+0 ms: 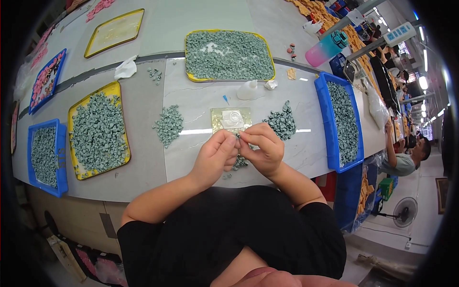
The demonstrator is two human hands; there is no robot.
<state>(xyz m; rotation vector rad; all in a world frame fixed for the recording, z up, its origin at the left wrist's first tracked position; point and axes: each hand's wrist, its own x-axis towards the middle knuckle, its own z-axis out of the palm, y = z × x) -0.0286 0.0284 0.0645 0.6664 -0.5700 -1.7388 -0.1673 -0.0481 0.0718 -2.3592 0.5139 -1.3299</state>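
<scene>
My left hand (218, 155) and my right hand (262, 147) meet at the table's middle, fingertips pinched together. Between them shows a bit of a small grey-green piece, mostly hidden by the fingers. Just beyond lies a yellowish, see-through square plate (244, 115) with a clear round dish (234, 118) on it. Under my hands is a little pile of grey-green pieces (240, 162). Another heap of such pieces (169, 125) lies to the left, and a darker-looking heap (282, 123) to the right.
A yellow-rimmed tray (273, 71) of grey-green pieces sits at the back, another yellow tray (119, 86) at left. Blue bins (321, 112) flank both sides. Beyond the plate stand a white squeeze bottle (247, 90) and a blue nozzle tip (225, 99). A pink-and-teal drink bottle (326, 49) is back right.
</scene>
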